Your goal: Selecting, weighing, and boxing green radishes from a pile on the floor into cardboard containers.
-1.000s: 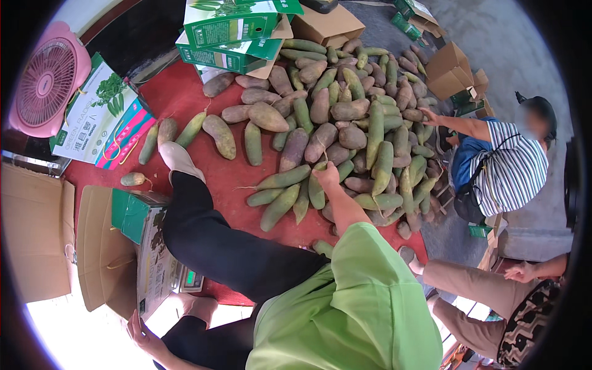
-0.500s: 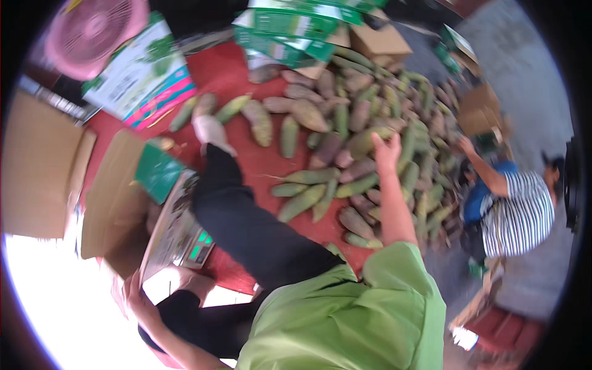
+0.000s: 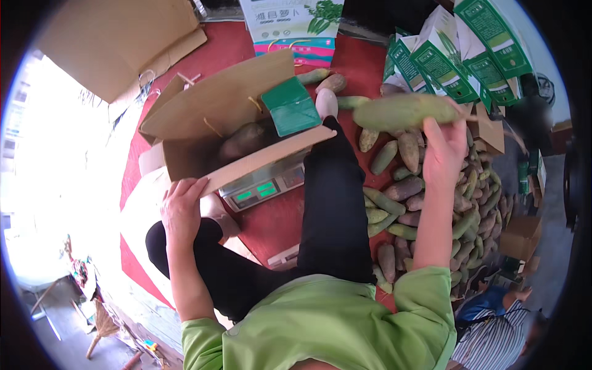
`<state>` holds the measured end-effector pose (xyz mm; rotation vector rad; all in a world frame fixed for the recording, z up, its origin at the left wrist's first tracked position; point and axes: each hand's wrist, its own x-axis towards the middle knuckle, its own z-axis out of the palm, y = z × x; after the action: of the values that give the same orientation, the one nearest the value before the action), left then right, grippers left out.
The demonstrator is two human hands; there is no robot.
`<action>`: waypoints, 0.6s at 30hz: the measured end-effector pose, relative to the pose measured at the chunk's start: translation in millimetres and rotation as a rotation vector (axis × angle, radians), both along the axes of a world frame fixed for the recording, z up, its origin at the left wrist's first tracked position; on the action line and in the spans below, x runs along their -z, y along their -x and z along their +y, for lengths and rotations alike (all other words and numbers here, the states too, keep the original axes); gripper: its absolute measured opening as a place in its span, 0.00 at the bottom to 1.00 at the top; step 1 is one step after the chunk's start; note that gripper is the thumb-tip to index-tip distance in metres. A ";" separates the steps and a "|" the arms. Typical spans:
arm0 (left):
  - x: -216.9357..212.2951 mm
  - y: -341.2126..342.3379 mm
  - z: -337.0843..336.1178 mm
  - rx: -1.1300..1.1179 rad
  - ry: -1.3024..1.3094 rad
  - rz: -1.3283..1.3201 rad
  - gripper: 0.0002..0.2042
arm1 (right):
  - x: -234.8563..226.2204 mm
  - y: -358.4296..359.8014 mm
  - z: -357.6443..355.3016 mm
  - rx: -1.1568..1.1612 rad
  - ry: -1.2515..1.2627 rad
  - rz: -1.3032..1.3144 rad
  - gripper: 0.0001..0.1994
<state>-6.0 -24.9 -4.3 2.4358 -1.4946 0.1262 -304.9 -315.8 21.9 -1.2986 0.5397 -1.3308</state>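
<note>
My right hand [image 3: 447, 139] grips the end of a large green radish [image 3: 394, 113], held up level above the heap and slightly blurred. My left hand [image 3: 183, 205] is closed on the near edge of an open cardboard box [image 3: 219, 102]. Inside the box lies at least one dark reddish radish [image 3: 242, 143]; shadow hides the rest. The box sits on a scale [image 3: 265, 190] with lit green digits. A green flap [image 3: 288, 106] stands at the box's right end.
A heap of radishes [image 3: 475, 209] spreads over the red mat [image 3: 271, 231] to my right. Green-and-white cartons [image 3: 444, 58] are stacked at the far right. A printed box [image 3: 293, 28] and a large cardboard sheet [image 3: 123, 37] lie beyond. A person in stripes [image 3: 493, 336] is at lower right.
My view has swung left toward the box. My right hand has lifted the radish off the heap, while my left hand stays on the box edge.
</note>
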 end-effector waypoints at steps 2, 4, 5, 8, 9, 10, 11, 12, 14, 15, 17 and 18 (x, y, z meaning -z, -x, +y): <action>0.1 1.0 2.5 0.007 -0.014 -0.009 0.13 | -20.8 -37.4 10.0 -0.127 0.047 0.036 0.22; 0.5 -2.7 4.5 0.013 0.005 -0.002 0.13 | -29.3 -74.1 24.2 -0.275 0.032 0.092 0.22; 0.0 -2.4 5.3 0.005 -0.005 -0.012 0.12 | -27.4 -92.7 31.0 -0.346 -0.001 0.091 0.22; 0.2 -2.4 3.3 0.028 0.027 -0.013 0.12 | -9.0 -145.0 50.6 -0.375 0.078 0.208 0.22; -0.4 -2.7 3.2 0.044 0.022 -0.024 0.12 | -7.5 -159.8 58.9 -0.424 0.039 0.226 0.21; -0.1 -2.6 3.5 0.048 0.024 -0.023 0.12 | -4.9 -170.7 68.4 -0.472 -0.005 0.247 0.21; 0.3 -2.5 3.2 0.040 0.028 -0.025 0.13 | 2.9 -182.7 71.2 -0.563 -0.064 0.279 0.20; -0.3 -0.8 6.8 0.026 0.025 -0.022 0.13 | 14.0 -192.3 71.6 -0.660 -0.130 0.313 0.19; 0.2 -0.6 6.5 0.032 0.025 -0.011 0.13 | 30.3 -194.4 60.6 -0.596 0.069 0.448 0.16; 0.5 -1.1 7.1 0.034 0.021 -0.010 0.13 | 33.9 -188.8 54.9 -0.494 0.161 0.481 0.15; 2.9 -4.1 7.3 0.045 0.009 0.007 0.13 | 29.0 -166.1 41.0 -0.350 0.229 0.514 0.13; 1.5 -2.2 4.3 0.025 0.000 -0.023 0.13 | 36.7 -148.2 27.1 -0.251 0.246 0.542 0.13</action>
<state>-3.8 -20.6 -5.8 2.4224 -1.5347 0.1498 -156.7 -288.8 -14.8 -1.8828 0.5662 -0.8482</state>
